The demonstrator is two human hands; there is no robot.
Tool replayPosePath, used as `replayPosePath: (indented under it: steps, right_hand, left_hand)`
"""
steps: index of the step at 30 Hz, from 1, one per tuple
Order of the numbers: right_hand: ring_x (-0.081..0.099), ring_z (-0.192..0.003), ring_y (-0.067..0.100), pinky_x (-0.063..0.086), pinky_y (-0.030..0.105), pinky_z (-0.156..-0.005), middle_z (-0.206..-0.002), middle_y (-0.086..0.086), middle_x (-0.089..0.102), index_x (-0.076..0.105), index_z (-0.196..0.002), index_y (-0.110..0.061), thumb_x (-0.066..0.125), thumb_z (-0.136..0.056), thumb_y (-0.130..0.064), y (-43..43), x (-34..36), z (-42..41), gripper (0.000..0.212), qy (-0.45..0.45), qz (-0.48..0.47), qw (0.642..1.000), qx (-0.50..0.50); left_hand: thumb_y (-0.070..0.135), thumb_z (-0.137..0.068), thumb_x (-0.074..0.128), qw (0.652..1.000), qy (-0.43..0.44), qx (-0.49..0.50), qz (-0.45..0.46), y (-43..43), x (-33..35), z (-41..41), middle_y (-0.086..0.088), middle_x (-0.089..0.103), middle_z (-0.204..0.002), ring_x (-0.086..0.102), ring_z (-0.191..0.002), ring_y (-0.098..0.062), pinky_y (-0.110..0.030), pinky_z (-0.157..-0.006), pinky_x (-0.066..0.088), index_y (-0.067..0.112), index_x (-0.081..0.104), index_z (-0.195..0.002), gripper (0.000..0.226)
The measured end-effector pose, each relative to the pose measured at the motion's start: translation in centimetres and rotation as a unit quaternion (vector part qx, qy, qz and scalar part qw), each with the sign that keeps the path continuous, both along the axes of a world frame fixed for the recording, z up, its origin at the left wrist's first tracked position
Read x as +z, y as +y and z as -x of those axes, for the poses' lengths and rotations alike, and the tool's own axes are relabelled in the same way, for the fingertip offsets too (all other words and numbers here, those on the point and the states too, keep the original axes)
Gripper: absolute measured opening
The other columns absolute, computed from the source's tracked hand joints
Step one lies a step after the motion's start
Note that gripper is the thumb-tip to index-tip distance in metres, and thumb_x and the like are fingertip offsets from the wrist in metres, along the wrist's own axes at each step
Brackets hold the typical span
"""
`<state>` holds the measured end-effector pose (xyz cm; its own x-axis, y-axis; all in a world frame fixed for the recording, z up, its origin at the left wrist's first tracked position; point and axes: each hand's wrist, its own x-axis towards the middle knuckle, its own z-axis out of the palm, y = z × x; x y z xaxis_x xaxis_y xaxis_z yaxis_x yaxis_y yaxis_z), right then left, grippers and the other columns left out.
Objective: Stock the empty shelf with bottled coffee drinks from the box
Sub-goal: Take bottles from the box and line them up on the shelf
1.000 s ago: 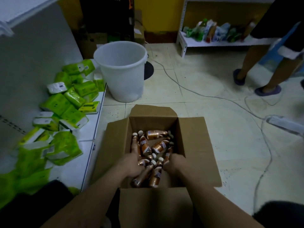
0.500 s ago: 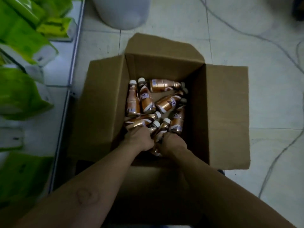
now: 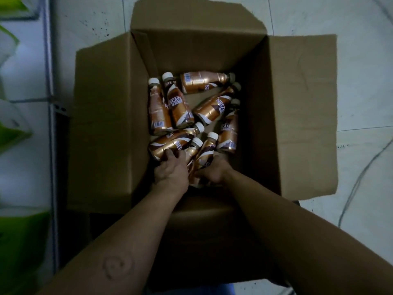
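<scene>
An open cardboard box [image 3: 297, 116] stands on the tiled floor below me. Several copper-brown coffee bottles [image 3: 212, 108] with white caps lie jumbled on its bottom. Both my hands reach into the near end of the box. My left hand [image 3: 171, 169] is closed over a bottle [image 3: 168, 143] lying sideways at the near left. My right hand [image 3: 213, 172] grips the lower part of another bottle [image 3: 205, 155] whose white cap points away from me. A third bottle lies between my two hands, partly hidden.
A white shelf [image 3: 25, 128] runs along the left edge, carrying green packets [image 3: 21, 235]. The box's four flaps are folded outward. A thin cable [image 3: 359, 177] lies on the floor tiles to the right.
The view has dropped closer over the box, so the white bucket and the standing person are out of sight. My hands have closed tighter on the near bottles.
</scene>
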<state>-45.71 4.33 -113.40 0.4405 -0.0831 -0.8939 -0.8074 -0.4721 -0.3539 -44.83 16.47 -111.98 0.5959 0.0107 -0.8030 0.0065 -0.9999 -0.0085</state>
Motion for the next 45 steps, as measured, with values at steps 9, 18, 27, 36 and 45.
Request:
replayPosePath:
  steps: [9, 18, 27, 36, 45]
  right_hand:
    - [0.057, -0.112, 0.024, 0.047, 0.042, -0.098, -0.120, 0.007, 0.062, 0.056, -0.119, -0.014, 0.077, -0.075, -0.021, 0.6, -2.1, 0.1, 0.050, -0.001, 0.030, 0.998, -0.055]
    - [0.053, -0.113, 0.028, 0.044, 0.034, -0.082, -0.129, 0.013, 0.049, 0.032, -0.137, -0.013, 0.074, -0.075, -0.038, 1.8, 0.4, -0.7, 0.080, -0.033, 0.136, 0.990, 0.022]
    - [0.055, -0.115, 0.030, 0.046, 0.036, -0.094, -0.127, 0.013, 0.057, 0.032, -0.138, -0.010, 0.078, -0.067, -0.041, 6.2, 13.9, -1.9, 0.090, -0.221, 0.085, 0.971, -0.018]
    - [0.064, -0.091, 0.021, 0.053, 0.038, -0.081, -0.107, 0.003, 0.067, 0.055, -0.110, -0.012, 0.081, -0.065, -0.042, 7.7, 32.9, 0.8, 0.060, -0.424, 0.018, 0.906, -0.003]
    - [0.062, -0.077, 0.002, 0.054, 0.027, -0.068, -0.084, -0.015, 0.066, 0.058, -0.094, -0.031, 0.086, -0.055, -0.046, 12.5, 48.2, 4.9, 0.050, -0.607, -0.058, 0.788, 0.086]
  left_hand:
    - [0.022, -0.083, 0.069, 0.998, -0.047, 0.045, 0.023, 0.0, -0.7, 0.5, -0.019, 0.034, -0.137, 0.055, -0.110, -0.035, -0.041, -0.077, 0.048, 0.020, 0.023, -0.135, 0.069]
    - [0.009, -0.074, 0.069, 0.991, -0.046, 0.077, 0.102, 0.6, 4.2, -0.8, -0.017, 0.036, -0.135, 0.048, -0.114, -0.037, -0.044, -0.092, 0.048, 0.037, 0.027, -0.144, 0.087]
    - [0.021, -0.059, 0.080, 0.919, -0.204, 0.255, 0.219, 6.9, 18.3, 0.7, -0.013, 0.055, -0.114, 0.059, -0.099, -0.032, -0.039, -0.084, 0.051, 0.014, 0.054, -0.112, 0.059]
    - [0.007, -0.057, 0.087, 0.776, -0.380, 0.302, 0.403, 9.7, 36.6, 3.9, -0.007, 0.066, -0.111, 0.065, -0.094, -0.022, -0.038, -0.086, 0.053, 0.014, 0.055, -0.125, 0.076]
    - [0.010, -0.059, 0.086, 0.687, -0.539, 0.262, 0.412, 16.5, 50.8, 9.3, 0.006, 0.060, -0.096, 0.054, -0.071, 0.006, -0.004, -0.054, 0.038, 0.017, 0.051, -0.131, 0.080]
